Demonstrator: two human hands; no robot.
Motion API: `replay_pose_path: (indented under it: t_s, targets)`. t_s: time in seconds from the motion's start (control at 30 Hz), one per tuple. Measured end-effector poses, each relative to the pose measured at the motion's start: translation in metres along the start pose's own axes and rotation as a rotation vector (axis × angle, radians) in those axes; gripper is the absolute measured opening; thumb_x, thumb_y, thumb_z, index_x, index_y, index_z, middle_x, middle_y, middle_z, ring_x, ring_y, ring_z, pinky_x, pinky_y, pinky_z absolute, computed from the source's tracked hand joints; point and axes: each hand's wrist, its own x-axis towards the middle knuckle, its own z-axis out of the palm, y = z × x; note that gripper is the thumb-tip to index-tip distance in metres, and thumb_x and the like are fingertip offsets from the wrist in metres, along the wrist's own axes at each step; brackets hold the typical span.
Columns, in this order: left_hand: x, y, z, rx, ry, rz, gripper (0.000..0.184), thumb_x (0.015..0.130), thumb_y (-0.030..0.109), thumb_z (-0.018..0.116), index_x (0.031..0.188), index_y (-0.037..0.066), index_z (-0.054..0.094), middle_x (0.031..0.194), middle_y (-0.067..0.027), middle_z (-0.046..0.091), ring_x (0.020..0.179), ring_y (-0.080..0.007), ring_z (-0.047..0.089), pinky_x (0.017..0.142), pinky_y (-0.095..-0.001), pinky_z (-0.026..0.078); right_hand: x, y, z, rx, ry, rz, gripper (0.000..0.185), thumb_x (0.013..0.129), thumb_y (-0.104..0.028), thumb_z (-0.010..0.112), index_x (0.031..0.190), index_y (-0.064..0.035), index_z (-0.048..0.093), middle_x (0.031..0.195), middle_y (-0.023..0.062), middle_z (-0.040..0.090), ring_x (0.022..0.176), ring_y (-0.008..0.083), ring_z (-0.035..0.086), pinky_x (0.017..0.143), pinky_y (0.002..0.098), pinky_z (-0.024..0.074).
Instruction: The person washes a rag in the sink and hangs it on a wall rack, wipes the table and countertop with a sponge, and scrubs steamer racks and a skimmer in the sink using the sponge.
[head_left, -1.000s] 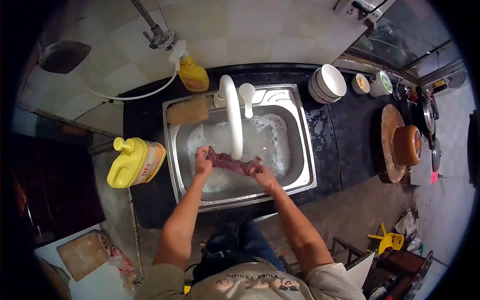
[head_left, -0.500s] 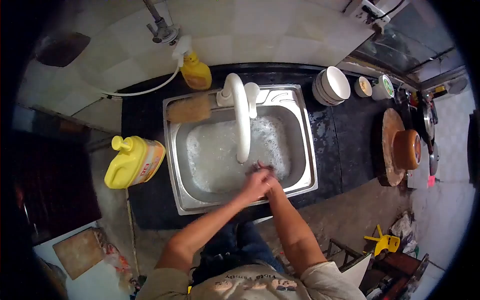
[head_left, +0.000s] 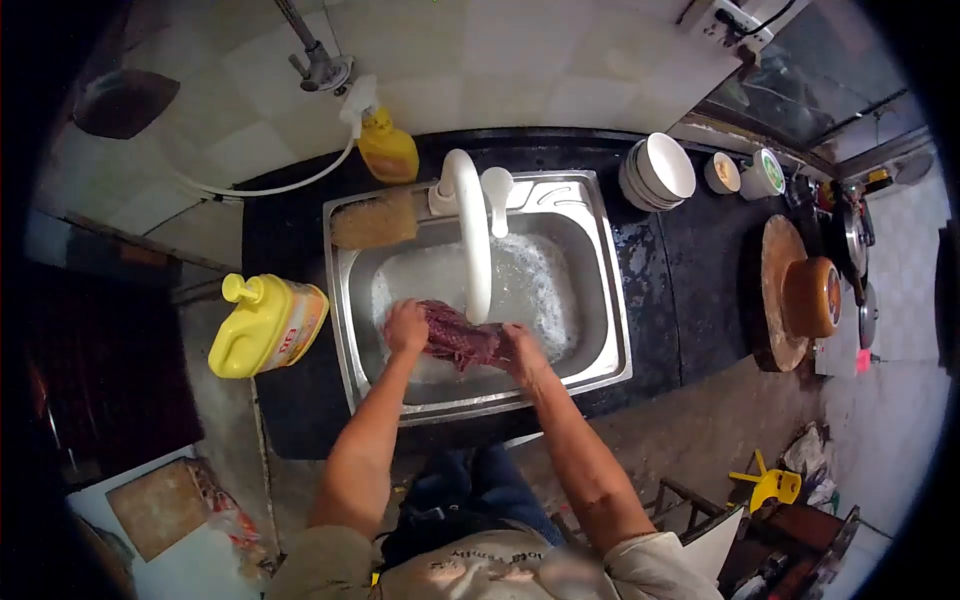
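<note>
A dark red, wrinkled cloth (head_left: 455, 335) stretches between my two hands over the soapy water (head_left: 540, 290) in the steel sink (head_left: 604, 250). My left hand (head_left: 407, 327) is closed on the cloth's left end. At its right end my right hand (head_left: 520, 348) grips it, with the fingers partly hidden. The curved white faucet (head_left: 480, 230) reaches over the basin, and its tip is close above the cloth. Foam floats mostly on the basin's right side.
A brown scrubbing pad (head_left: 374, 220) lies on the sink's back left corner. A yellow jug with a pump (head_left: 270, 325) stands left, a yellow spray bottle (head_left: 388, 147) behind. Stacked white bowls (head_left: 668, 168), a small bowl (head_left: 722, 174) and a round wooden board (head_left: 782, 290) are on the right.
My hands were together at the front right of the basin. My left hand has moved left, and the red cloth now shows spread between both hands.
</note>
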Motion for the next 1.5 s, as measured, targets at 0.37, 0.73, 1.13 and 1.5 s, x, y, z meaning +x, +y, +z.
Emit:
replay_pose_path:
  t_s: [0.37, 0.73, 1.13, 1.5]
  targets:
    - [-0.108, 0.147, -0.043, -0.894, -0.215, 0.412, 0.023, 0.080, 0.026, 0.064, 0.071, 0.005, 0.060, 0.068, -0.0122, 0.061, 0.062, -0.0258, 0.059, 0.060, -0.0384, 0.047, 0.042, 0.055, -0.052, 0.240, -0.071, 0.129, 0.032, 0.089, -0.040, 0.052, 0.100, -0.0109, 0.059, 0.089, 0.0066, 0.059, 0.079, 0.0224, 0.056, 0.071, 0.0375, 0.0496]
    - [0.003, 0.039, -0.040, -0.165, -0.141, 0.012, 0.030, 0.085, 0.036, 0.051, 0.089, 0.010, 0.065, 0.092, -0.0157, 0.065, 0.088, -0.0391, 0.060, 0.076, -0.0464, 0.047, 0.012, 0.006, 0.022, 0.189, -0.513, 0.103, 0.033, 0.089, -0.035, 0.049, 0.108, -0.0089, 0.055, 0.098, 0.0081, 0.059, 0.091, 0.0196, 0.058, 0.077, 0.0371, 0.0490]
    - [-0.043, 0.081, 0.020, -0.979, -0.597, -0.011, 0.031, 0.085, 0.030, 0.061, 0.097, 0.001, 0.064, 0.086, -0.0076, 0.067, 0.076, -0.0145, 0.062, 0.067, -0.0314, 0.049, 0.034, 0.032, -0.008, 0.049, 0.148, 0.159, 0.044, 0.089, -0.042, 0.049, 0.124, -0.0148, 0.047, 0.111, 0.0112, 0.057, 0.095, 0.0276, 0.057, 0.074, 0.0487, 0.0476]
    - [-0.069, 0.148, -0.079, -0.292, -0.089, 0.307, 0.028, 0.080, 0.035, 0.061, 0.081, 0.007, 0.064, 0.076, -0.0137, 0.064, 0.072, -0.0370, 0.062, 0.063, -0.0449, 0.047, -0.011, 0.016, 0.024, 0.271, -0.217, -0.075, 0.034, 0.093, -0.038, 0.048, 0.103, -0.0069, 0.057, 0.080, 0.0041, 0.059, 0.070, 0.0168, 0.058, 0.058, 0.0327, 0.0484]
